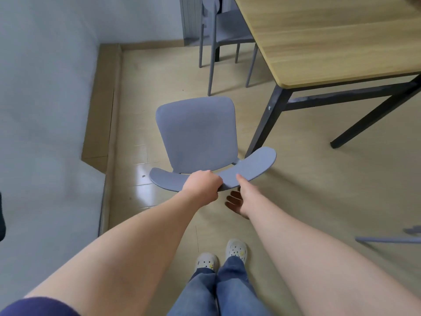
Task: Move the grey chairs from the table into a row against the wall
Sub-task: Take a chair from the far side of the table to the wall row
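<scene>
1. The left hand (201,185) is closed over the top edge of the curved backrest of the nearest grey chair (198,137), knuckles up. The right hand (237,199) takes the same backrest just beside it, thumb on top and fingers curled beneath; it looks clamped, though the fingers are partly hidden under the edge.
2. This chair stands on the tiled floor (319,190), just beside the near leg of the wooden table (330,42) and near the wall (45,87) on the left, its seat facing away from the person.
3. Progress, as I judge it: this chair is clear of the table but not yet against the wall, and no finished row is in view, so the task seems to be at an early or middle stage.
4. A second grey chair (230,30) sits at the table's far side, its seat partly under the edge, unmoved.
5. At the right edge a grey leg (387,240) shows, probably from another chair; I cannot tell where that one stands.
6. Count: two grey chairs clearly seen, perhaps a third; one table; two hands.
</scene>
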The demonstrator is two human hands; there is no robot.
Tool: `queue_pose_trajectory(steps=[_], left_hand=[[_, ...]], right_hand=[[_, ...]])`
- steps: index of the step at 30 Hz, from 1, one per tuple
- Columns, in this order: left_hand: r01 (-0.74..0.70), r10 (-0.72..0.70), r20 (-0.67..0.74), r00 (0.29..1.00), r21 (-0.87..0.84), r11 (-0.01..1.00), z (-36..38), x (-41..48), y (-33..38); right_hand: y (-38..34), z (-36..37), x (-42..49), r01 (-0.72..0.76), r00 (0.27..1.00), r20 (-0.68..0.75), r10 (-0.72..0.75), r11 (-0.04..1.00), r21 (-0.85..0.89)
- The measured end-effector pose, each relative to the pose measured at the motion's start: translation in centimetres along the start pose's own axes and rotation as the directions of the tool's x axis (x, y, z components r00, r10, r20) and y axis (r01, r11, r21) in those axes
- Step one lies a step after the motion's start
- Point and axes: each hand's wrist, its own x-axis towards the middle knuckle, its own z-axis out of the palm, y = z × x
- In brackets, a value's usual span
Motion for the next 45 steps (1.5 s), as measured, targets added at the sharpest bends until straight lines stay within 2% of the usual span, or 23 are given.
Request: queue_pose_trajectory(steps=[1,3,6,10,12,15,21,25,32,37,45], left_hand=[[-0.006,0.006,-0.007,1.0,-0.014,1.0,-0.2,0.1,-0.2],[-0.011,0.011,-0.003,1.0,-0.046,0.999,-0.6,0.3,-0.5],[-0.009,0.016,0.044,0.999,-0.141,0.99,-1.5,0.3,-0.8],[0.075,-0.029,0.131,0.991,-0.361,0.93,-2.4,0.7,0.0],[0.098,-0.041,0.149,0.988,-0.394,0.914,-2.2,0.8,1.3],[0.105,-0.019,0.201,0.979,-0.423,0.9,-1.2,1.0,3.3],[0.075,0.046,0.295,0.954,-0.388,0.919,0.0,1.7,9.1],[0.054,0.059,0.322,0.945,-0.33,0.942,0.1,2.0,13.3],[0.034,0.057,0.319,0.946,-0.272,0.962,0.1,1.9,22.6],[-0.068,0.157,0.311,0.937,-0.278,0.958,0.4,2.1,31.8],[-0.246,0.314,0.372,0.873,-0.219,0.944,1.7,2.0,44.9]], right_hand=[[0.2,0.5,-0.1,0.007,0.998,0.062,-0.007,1.0,0.014],[-0.4,1.3,-0.3,0.053,0.996,0.068,-0.055,0.998,0.033],[-0.9,2.1,0.2,0.07,0.997,-0.032,-0.067,0.993,0.098],[-1.2,1.3,1.6,0.136,0.973,-0.211,-0.093,0.971,0.199],[-1.3,-0.2,1.6,0.18,0.954,-0.271,-0.128,0.967,0.178],[-1.0,-3.2,2.1,0.233,0.91,-0.366,-0.197,0.971,0.057],[-0.3,-11.6,3.3,0.242,0.827,-0.493,-0.272,0.962,-0.124],[0.3,-16.5,3.8,0.241,0.811,-0.506,-0.292,0.956,-0.166],[-1.0,-25.7,4.4,0.285,0.808,-0.51,-0.296,0.953,-0.101],[0.6,-34.8,4.2,0.248,0.787,-0.564,-0.25,0.965,-0.082],[3.4,-48.8,3.7,0.256,0.716,-0.67,-0.197,0.967,-0.01]])
